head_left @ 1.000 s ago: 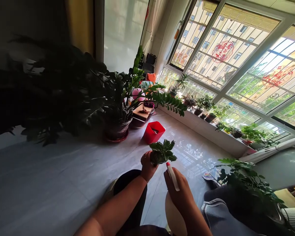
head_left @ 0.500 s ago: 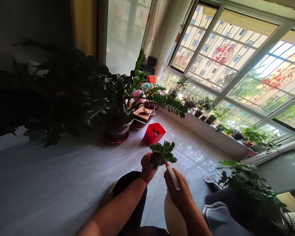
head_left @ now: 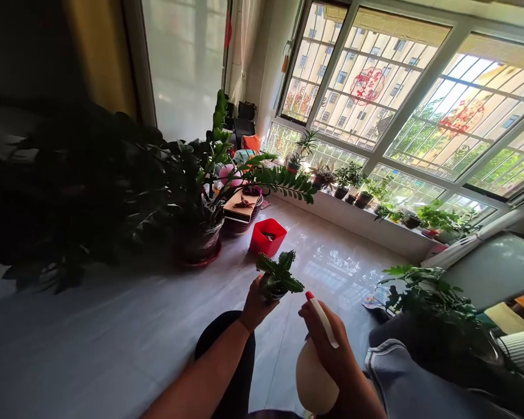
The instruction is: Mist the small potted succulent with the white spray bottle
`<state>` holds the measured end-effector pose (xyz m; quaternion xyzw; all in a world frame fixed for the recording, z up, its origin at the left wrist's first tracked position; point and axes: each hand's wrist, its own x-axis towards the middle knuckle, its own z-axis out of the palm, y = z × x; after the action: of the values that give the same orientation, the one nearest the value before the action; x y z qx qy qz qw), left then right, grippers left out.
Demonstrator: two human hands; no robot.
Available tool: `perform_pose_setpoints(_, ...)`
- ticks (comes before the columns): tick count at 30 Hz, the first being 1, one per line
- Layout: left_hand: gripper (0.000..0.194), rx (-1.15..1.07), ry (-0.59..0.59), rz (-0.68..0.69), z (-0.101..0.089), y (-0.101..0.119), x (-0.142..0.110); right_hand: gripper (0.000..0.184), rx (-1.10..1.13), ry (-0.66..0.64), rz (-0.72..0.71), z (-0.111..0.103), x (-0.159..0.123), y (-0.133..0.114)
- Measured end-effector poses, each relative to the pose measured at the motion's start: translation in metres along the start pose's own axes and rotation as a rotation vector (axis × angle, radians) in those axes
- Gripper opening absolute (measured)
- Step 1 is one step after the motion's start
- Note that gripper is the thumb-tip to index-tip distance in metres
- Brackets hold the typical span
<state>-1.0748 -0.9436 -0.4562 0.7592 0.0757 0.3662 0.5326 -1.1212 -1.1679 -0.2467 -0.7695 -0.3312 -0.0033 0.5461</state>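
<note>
A person seated on a sunlit tiled floor (head_left: pixel 113 326) lifts a small potted succulent (head_left: pixel 276 276) in the left hand (head_left: pixel 255 302), the grip closed around the pot from below so that the toothed green leaves stand clear above the fingers. The right hand (head_left: pixel 327 343), at the plant's 4 o'clock and just beside it, has its grip wrapped about a pale, round-bellied spray bottle (head_left: pixel 314 378), the white nozzle with its red tip (head_left: pixel 321 317) angled up toward the leaves without touching them.

At 12 o'clock from the plant, near it on the floor, sits a red plastic tub (head_left: pixel 268 235). At 10 o'clock from the tub a tall leafy houseplant in a dark glazed pot (head_left: pixel 198 247) arches one long frond over the tiles, with a brown box (head_left: pixel 240 205) resting on a second pot behind it. A row of small potted plants (head_left: pixel 358 189) lines the windowsill at 2 o'clock, under barred windows carrying red paper cuttings (head_left: pixel 367 84). At 3 o'clock from the hands a bushy green plant (head_left: pixel 423 297) rises beside a grey garment (head_left: pixel 402 384) with pale stripes.
</note>
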Motion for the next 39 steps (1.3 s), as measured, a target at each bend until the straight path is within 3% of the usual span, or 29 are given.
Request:
perform_pose_setpoints(8, 0.068, -0.138, -0.157, -0.154, -0.002, 0.007, -0.003, 0.029, -0.088, -0.036, -0.077, 0.006, -0.010, 0.012)
perform_pose_setpoints(20, 0.060, -0.098, -0.195, -0.220, -0.004, 0.005, -0.006, 0.032, -0.165, -0.003, -0.073, 0.010, -0.016, 0.030)
perform_pose_setpoints(29, 0.048, -0.081, -0.225, -0.180, -0.007, 0.028, 0.000, 0.033, -0.117, 0.006, -0.065, 0.012, -0.014, 0.019)
perform_pose_setpoints(39, 0.039, -0.007, -0.235, -0.056, -0.004, 0.032, 0.002, 0.036, -0.173, -0.011, -0.006, 0.007, -0.013, 0.020)
